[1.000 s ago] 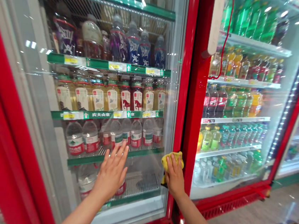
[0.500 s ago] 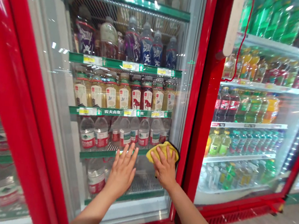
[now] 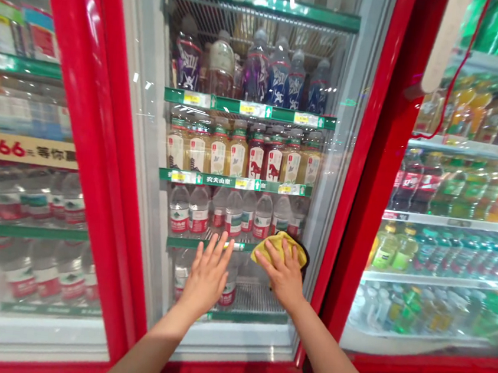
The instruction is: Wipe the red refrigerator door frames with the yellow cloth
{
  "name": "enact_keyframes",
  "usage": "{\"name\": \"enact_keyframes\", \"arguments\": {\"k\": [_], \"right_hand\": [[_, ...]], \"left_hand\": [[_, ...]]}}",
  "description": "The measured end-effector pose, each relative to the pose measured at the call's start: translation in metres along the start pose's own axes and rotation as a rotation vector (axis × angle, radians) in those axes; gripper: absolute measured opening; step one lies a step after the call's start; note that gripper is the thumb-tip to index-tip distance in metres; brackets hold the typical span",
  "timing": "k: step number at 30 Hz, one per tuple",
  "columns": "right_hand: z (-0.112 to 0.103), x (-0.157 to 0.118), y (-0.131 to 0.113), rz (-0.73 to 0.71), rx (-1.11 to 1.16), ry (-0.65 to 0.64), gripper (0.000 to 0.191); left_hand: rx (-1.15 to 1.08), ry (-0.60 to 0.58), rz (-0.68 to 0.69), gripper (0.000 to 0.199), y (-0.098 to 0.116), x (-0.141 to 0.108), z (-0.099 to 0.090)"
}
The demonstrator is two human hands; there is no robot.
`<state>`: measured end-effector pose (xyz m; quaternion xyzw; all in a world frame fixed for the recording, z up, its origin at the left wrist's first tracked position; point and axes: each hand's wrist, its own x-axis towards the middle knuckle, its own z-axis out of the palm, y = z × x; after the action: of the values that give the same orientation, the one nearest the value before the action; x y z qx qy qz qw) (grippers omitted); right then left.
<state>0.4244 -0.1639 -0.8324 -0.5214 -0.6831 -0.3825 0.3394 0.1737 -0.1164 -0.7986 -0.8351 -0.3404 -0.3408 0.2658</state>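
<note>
My right hand lies with fingers spread over a yellow cloth with a dark edge, pressing it against the glass door of a red-framed drinks fridge. To its left, my left hand is empty, its fingers stretched out and apart. It is at or just before the same pane; whether it touches cannot be made out. Behind the glass, water bottles with red and white labels stand on a shelf, partly hidden by the hands and cloth.
The red door frame runs up close to the right of the cloth. Another fridge with bottles stands on the right, with a red cord hanging beside it. At left is a further glass door behind a red post.
The view has turned left, so the fridge sits farther right in the picture. Against the door, both hands and the cloth have shifted a little to the left.
</note>
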Motion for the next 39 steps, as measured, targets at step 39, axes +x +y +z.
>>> {"name": "enact_keyframes", "arguments": {"k": [39], "right_hand": [[0.028, 0.072, -0.088, -0.082, 0.105, 0.030, 0.068]], "left_hand": [[0.176, -0.074, -0.261, 0.074, -0.113, -0.088, -0.033]]}}
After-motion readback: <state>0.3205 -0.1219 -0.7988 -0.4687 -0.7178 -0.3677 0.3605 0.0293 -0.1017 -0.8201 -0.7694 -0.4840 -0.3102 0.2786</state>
